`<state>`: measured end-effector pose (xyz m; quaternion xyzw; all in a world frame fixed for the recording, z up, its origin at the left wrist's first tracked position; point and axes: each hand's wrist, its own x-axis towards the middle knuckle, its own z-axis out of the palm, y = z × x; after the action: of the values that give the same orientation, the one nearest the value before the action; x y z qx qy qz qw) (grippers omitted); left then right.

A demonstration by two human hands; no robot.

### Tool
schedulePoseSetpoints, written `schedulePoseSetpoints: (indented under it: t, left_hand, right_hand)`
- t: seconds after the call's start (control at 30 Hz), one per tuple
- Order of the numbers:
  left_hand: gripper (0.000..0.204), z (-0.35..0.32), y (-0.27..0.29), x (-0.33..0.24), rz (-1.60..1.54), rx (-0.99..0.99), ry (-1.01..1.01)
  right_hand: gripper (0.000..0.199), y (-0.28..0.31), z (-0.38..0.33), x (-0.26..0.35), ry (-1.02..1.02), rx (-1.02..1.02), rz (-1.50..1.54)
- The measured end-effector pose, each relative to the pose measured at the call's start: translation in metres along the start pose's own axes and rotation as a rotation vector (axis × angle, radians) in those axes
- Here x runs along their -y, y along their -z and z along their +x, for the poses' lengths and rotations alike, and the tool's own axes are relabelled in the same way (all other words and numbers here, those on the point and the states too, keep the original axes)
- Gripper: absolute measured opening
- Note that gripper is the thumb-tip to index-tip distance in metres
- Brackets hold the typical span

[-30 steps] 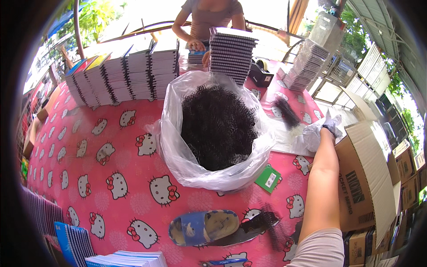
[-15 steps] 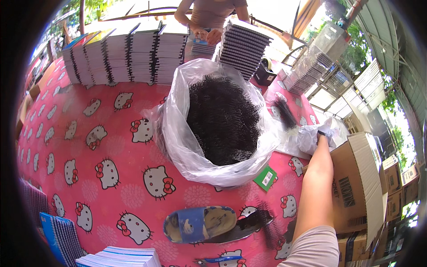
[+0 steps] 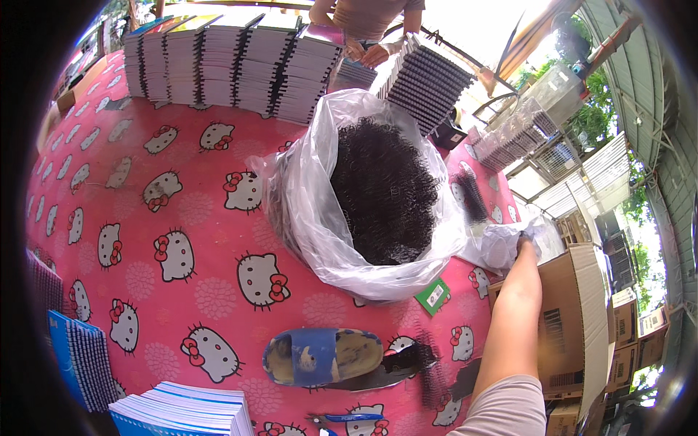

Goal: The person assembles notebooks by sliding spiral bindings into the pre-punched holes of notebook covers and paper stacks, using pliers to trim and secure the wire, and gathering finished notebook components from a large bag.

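Right hand (image 3: 526, 247) clamped on small crumpled clear plastic bag (image 3: 502, 243), 3 o'clock of large clear bag of black wire coils (image 3: 382, 192). Light, soft, slippery; best gripped at bunched neck. Left hand unseen.

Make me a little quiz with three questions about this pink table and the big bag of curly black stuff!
1. True or false: the big clear plastic bag is full of black wire spirals.
2. What does the person's right hand touch?
A. the blue slipper
B. a smaller crumpled clear bag at the table's right edge
C. the green tag
3. Fill in: the notebook stacks stand along the ___ edge of the pink tablecloth.

Key: 1 true. 2 B. 3 far. The left hand is not in view.
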<state>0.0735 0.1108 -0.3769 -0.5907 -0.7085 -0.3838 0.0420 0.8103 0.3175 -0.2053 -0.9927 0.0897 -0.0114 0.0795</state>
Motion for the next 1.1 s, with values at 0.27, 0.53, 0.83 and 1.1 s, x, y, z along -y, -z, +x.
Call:
schedulePoseSetpoints:
  t: [0.27,0.53,0.83,1.1]
  left_hand:
    - [0.056,0.002,-0.001,-0.001,-0.006,0.01,-0.02]
    - [0.055,0.005,0.0,-0.005,-0.031,0.032,-0.042]
    - [0.054,0.015,-0.017,-0.006,-0.072,0.041,-0.08]
    - [0.053,0.017,-0.015,0.002,-0.071,0.056,-0.091]
  right_hand:
    - [0.04,0.002,-0.004,0.003,0.024,0.074,-0.017]
    - [0.038,0.001,-0.004,-0.007,0.044,0.083,-0.051]
    - [0.035,0.002,-0.031,0.02,0.175,0.145,-0.097]
    - [0.033,-0.005,-0.006,-0.003,0.187,0.299,-0.101]
